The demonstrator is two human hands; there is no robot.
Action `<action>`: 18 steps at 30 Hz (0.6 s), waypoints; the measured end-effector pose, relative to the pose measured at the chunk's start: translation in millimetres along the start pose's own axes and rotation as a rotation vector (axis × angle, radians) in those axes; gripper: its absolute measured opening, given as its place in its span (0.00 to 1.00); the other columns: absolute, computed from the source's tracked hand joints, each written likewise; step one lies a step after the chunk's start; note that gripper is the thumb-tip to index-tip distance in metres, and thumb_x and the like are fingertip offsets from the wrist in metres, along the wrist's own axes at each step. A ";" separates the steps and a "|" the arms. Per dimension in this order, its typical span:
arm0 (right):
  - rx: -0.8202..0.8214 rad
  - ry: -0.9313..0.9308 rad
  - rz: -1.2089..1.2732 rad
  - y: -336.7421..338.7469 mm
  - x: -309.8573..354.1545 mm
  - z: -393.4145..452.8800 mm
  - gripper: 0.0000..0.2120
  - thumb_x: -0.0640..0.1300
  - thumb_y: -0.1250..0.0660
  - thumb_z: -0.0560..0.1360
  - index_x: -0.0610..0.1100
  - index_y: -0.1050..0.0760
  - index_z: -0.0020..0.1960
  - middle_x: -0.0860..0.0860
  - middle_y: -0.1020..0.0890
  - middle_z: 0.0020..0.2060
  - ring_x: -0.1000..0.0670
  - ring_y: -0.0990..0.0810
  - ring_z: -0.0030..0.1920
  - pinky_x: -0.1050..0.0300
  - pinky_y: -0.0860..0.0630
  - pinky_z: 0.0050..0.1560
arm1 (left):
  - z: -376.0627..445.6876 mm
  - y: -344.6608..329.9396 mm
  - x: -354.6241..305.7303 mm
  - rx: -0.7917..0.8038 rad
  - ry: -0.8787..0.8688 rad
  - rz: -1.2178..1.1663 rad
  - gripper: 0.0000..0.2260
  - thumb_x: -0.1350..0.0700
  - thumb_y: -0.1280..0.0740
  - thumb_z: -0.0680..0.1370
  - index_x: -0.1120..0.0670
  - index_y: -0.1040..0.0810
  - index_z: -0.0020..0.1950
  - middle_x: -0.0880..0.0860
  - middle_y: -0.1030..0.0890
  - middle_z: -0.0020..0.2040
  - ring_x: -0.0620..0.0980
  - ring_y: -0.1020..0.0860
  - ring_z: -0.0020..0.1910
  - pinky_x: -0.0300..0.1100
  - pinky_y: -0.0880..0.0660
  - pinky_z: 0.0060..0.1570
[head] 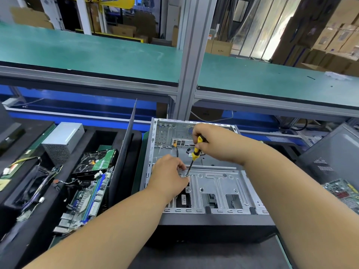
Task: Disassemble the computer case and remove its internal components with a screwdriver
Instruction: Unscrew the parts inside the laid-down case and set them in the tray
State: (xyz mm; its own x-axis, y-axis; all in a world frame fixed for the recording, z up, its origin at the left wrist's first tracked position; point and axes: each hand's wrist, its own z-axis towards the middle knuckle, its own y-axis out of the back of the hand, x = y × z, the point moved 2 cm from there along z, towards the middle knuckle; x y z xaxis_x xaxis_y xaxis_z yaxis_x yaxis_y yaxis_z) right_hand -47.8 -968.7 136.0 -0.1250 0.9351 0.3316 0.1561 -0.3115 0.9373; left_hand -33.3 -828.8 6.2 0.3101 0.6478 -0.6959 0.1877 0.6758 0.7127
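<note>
An open computer case [217, 183] lies on its side in front of me, its silver drive cage facing up. My right hand [215, 144] grips the yellow and black handle of a screwdriver [195, 152]. The tool's tip rests on a screw [187, 174] at the cage's left end. My left hand [169, 175] rests on the cage beside that screw, fingers curled close to the shaft's tip. Whether those fingers pinch anything is hidden. Black cables [177, 152] run inside the case.
A removed side panel [126, 148] leans upright left of the case. Left of it lie a motherboard [87, 199], a hard drive [97, 162] and a silver power supply [62, 142]. Another case [334, 158] and circuit board [343, 193] sit at right. A green conveyor [97, 55] runs behind.
</note>
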 end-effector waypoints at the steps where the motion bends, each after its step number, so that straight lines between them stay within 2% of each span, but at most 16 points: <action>1: 0.029 0.015 -0.003 1.7 1.1 0.2 0.08 0.40 0.37 0.79 0.51 0.30 0.45 0.53 0.22 0.45 0.47 0.21 0.50 0.47 0.23 0.51 | -0.2 0.1 -0.3 0.003 -0.001 0.009 0.09 0.50 0.24 0.68 0.44 0.22 0.44 0.43 0.28 0.47 0.45 0.28 0.50 0.46 0.25 0.56; 4: 0.141 0.064 -0.035 5.2 5.7 3.3 0.07 0.39 0.36 0.79 0.50 0.28 0.47 0.50 0.21 0.48 0.45 0.20 0.51 0.46 0.22 0.52 | -0.5 0.6 0.3 0.014 -0.001 0.015 0.08 0.49 0.25 0.69 0.43 0.22 0.45 0.43 0.28 0.47 0.46 0.28 0.51 0.47 0.27 0.57; 6: 0.185 0.089 -0.030 7.9 8.2 6.3 0.07 0.39 0.36 0.79 0.50 0.27 0.47 0.50 0.21 0.48 0.44 0.20 0.49 0.45 0.21 0.48 | -0.3 0.0 0.7 0.032 -0.016 0.024 0.07 0.48 0.26 0.71 0.42 0.20 0.47 0.43 0.28 0.47 0.46 0.28 0.52 0.47 0.28 0.59; 8: 0.180 0.100 -0.059 10.9 7.6 9.6 0.05 0.41 0.35 0.79 0.50 0.27 0.49 0.54 0.22 0.44 0.48 0.22 0.45 0.54 0.26 0.40 | 0.2 -0.7 0.9 0.038 -0.031 0.012 0.06 0.48 0.27 0.72 0.42 0.18 0.48 0.44 0.27 0.47 0.46 0.28 0.52 0.47 0.29 0.59; 9: 0.153 0.088 -0.093 11.7 7.0 10.5 0.02 0.45 0.36 0.79 0.50 0.28 0.51 0.55 0.22 0.43 0.50 0.23 0.43 0.57 0.30 0.37 | 0.8 -1.0 1.2 0.032 -0.030 -0.003 0.05 0.48 0.27 0.73 0.42 0.18 0.48 0.44 0.27 0.46 0.46 0.28 0.52 0.47 0.29 0.58; 12: -0.020 -0.030 -0.308 7.7 3.6 12.8 0.16 0.62 0.41 0.79 0.49 0.32 0.53 0.52 0.25 0.37 0.51 0.26 0.38 0.55 0.31 0.34 | 1.8 -2.6 2.3 0.013 -0.022 -0.018 0.03 0.51 0.27 0.74 0.44 0.17 0.46 0.44 0.26 0.46 0.45 0.27 0.52 0.46 0.27 0.58; 13: -0.091 -0.068 -0.395 4.5 3.0 13.8 0.18 0.64 0.42 0.79 0.48 0.34 0.52 0.51 0.26 0.36 0.51 0.26 0.36 0.53 0.30 0.35 | 1.8 -3.3 2.7 0.007 -0.021 -0.031 0.03 0.52 0.26 0.73 0.45 0.17 0.45 0.44 0.25 0.46 0.45 0.27 0.52 0.45 0.27 0.57; 15: -0.171 -0.122 -0.377 -4.2 3.5 14.1 0.17 0.60 0.39 0.79 0.46 0.34 0.53 0.51 0.28 0.34 0.50 0.28 0.36 0.53 0.30 0.35 | 1.9 -3.7 4.0 -0.006 -0.011 -0.077 0.04 0.55 0.27 0.73 0.46 0.17 0.44 0.43 0.26 0.45 0.45 0.26 0.50 0.40 0.27 0.54; 18: -0.182 -0.173 -0.120 -10.2 1.3 12.7 0.14 0.54 0.32 0.77 0.46 0.33 0.50 0.51 0.27 0.35 0.51 0.28 0.35 0.56 0.35 0.31 | 2.9 -2.1 6.7 -0.048 0.022 -0.153 0.11 0.64 0.32 0.73 0.47 0.20 0.45 0.43 0.28 0.47 0.45 0.26 0.48 0.34 0.30 0.49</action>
State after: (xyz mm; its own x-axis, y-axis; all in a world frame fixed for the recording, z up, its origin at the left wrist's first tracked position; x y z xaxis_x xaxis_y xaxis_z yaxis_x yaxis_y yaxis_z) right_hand -37.1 -962.2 125.5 0.0397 0.9773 0.2081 -0.0300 -0.2070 0.9779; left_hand -28.9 -826.9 0.2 0.2606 0.5436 -0.7979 0.1863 0.7826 0.5940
